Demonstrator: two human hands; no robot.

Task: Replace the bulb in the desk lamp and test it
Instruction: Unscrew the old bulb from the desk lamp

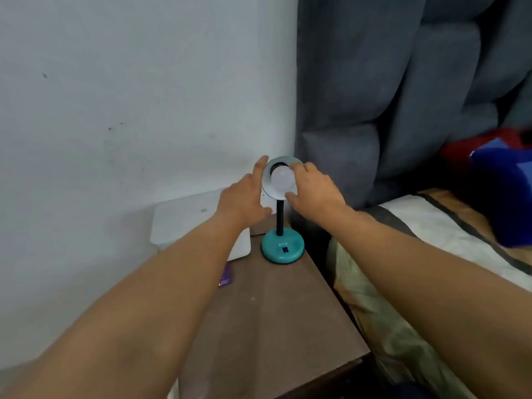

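Teal desk lamp [282, 246] sits near the counter's [276, 318] back right corner. Right hand [315, 191] has its fingers wrapped round the white bulb [282, 178] in the shade [270, 168]; left hand [244, 197] is spread open, fingertips resting on the shade's rim.

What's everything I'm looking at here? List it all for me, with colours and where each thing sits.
Desk lamp: one, teal base, black neck, pale shade, at the far end of the table.
Bulb: one, white, unlit, in the lamp's shade.
Table: one, brown, centre.
White box: one, on the table's left against the wall.
Purple card: one, at the table's left edge.
Headboard: one, grey padded, upper right.
Bedding: cream and brown, right.
Blue and red cloth: far right, on the bed.
Wall: pale, left.
Left hand: open, beside the shade.
Right hand: fingers around the bulb.
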